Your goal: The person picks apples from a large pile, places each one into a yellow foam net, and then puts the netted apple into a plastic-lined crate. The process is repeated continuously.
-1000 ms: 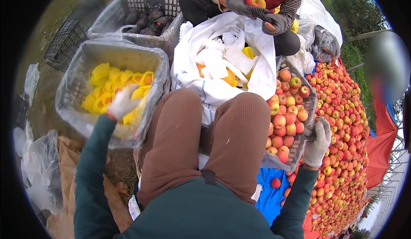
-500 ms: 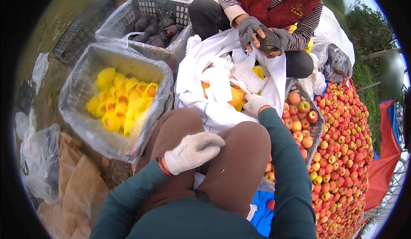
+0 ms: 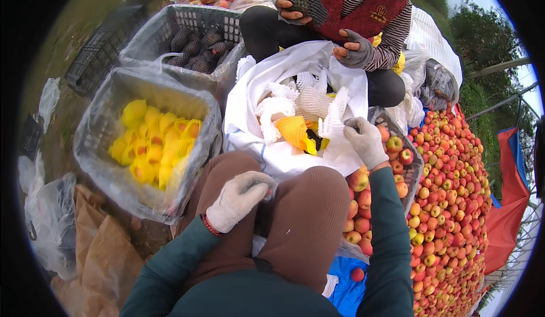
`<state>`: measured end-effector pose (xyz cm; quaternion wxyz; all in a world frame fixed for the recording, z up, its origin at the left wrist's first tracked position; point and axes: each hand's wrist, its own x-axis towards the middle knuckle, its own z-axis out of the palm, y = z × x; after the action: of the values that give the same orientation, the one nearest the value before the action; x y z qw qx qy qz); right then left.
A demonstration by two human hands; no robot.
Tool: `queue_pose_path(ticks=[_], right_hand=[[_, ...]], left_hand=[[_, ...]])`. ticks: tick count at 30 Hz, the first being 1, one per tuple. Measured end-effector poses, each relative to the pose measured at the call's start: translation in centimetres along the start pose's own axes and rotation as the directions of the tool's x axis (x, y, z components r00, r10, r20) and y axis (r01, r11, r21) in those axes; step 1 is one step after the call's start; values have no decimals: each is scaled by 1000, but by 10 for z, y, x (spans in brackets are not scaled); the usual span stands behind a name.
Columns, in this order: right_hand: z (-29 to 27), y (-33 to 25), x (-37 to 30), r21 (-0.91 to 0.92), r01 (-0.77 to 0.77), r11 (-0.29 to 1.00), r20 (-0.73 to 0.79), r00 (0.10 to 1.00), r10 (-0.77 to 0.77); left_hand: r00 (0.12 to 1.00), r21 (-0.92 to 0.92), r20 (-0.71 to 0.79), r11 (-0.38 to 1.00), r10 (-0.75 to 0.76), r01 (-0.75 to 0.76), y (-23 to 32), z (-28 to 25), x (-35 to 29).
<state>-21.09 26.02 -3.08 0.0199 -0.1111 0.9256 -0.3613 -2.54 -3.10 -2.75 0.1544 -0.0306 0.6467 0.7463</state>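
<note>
My left hand [image 3: 238, 200], in a white glove, rests on my left knee with its fingers curled and nothing in them. My gloved right hand [image 3: 366, 141] reaches into the open white sack [image 3: 267, 81] in front of my knees and pinches a white foam net sleeve [image 3: 334, 121]. More white net sleeves [image 3: 309, 101] and a yellow one [image 3: 292, 129] lie in the sack. On my left, a plastic-lined crate [image 3: 99, 141] holds fruit wrapped in yellow nets [image 3: 153, 147]. A crate of loose red-yellow apples [image 3: 360, 203] stands by my right knee.
A person sits opposite me, gloved hands holding a dark net sleeve [image 3: 306, 2]. A grey crate [image 3: 170, 27] behind holds fruit in dark nets. A big heap of apples [image 3: 454, 203] fills the right side. Plastic bags and brown paper [image 3: 102, 254] lie at the left.
My left hand came out of the yellow-fruit crate and settled on my knee. My right hand moved from the apple crate's edge up to the sack and took hold of a white net.
</note>
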Motion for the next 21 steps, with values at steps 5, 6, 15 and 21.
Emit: queue_pose_path(ticks=[5,6,15,21], right_hand=[[-20,-19,-15,416,9,910,-114,993,43],[-21,-28,-19,497,5,868,-109,992,57],[19,-25,8,120,-82,989,190,980,58],[64,-8,-1,-545,25,838,405,883,237]], left_hand=[[997,-8,-5,997,77,-77,27,9,-24],[994,15,-9,994,106,-105,29,9,-30],[989,44,-16,988,148,-147,32,11,-49],[958,12,-242,988,152,-154,33,-26,-58]])
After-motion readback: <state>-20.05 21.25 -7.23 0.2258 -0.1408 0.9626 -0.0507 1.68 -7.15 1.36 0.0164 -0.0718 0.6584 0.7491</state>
